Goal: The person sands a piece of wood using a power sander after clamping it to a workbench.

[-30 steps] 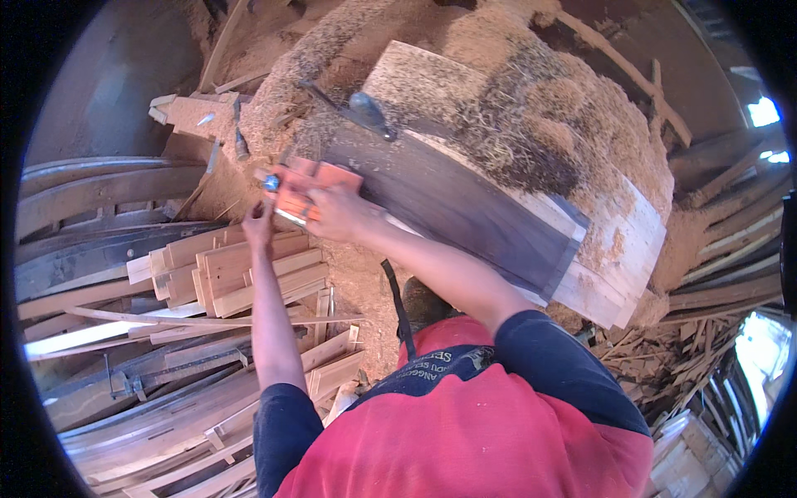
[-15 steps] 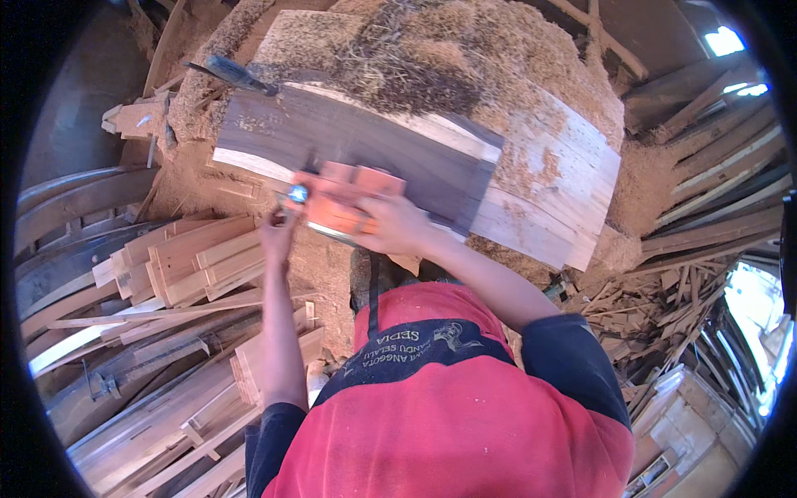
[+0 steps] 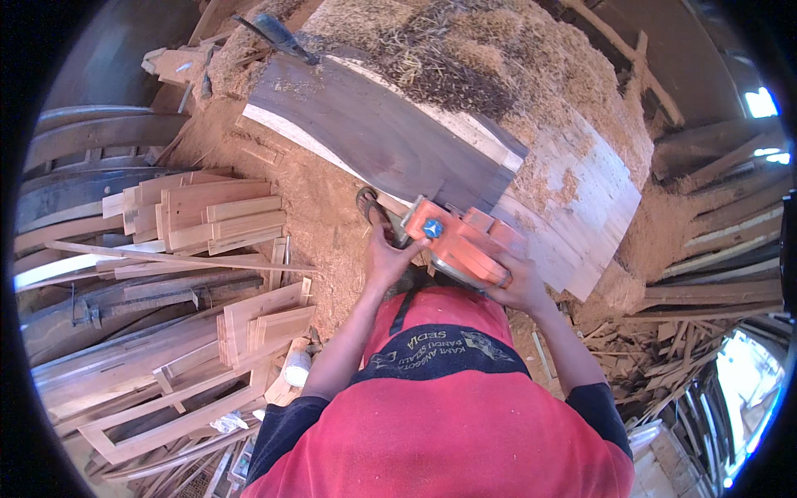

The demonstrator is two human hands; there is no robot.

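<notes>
The right hand (image 3: 519, 282) is gripping the rear of an orange planer (image 3: 469, 249), its fingers wrapping around the handle. The left hand (image 3: 388, 261) is reaching to the front end, its thumb pressing against the body just below a blue knob (image 3: 432, 228); the other fingers are bending out of sight beside a dark loop (image 3: 365, 197), and I cannot tell whether they are closing on anything. The planer is sitting close in front of the person's body, slanting from upper left to lower right and overlapping the near edge of a dark board (image 3: 374, 137) toward its right end; whether the sole is touching the wood is not showing. The board is lying at a slant across the work area, with pale strips running along its long edges. Pale boards (image 3: 581, 199) are spreading out at its right end, and a heap of shavings (image 3: 473, 70) is covering the area beyond its far edge. A blue-grey tool (image 3: 282, 35) is lying at the board's far left corner. To the left, planks (image 3: 212, 217) are resting in a stack, and a wooden frame (image 3: 124, 448) is lying nearer the person. A white container (image 3: 296, 365) is standing near the left forearm. On the right, wood scraps (image 3: 656, 344) are littering the floor.
</notes>
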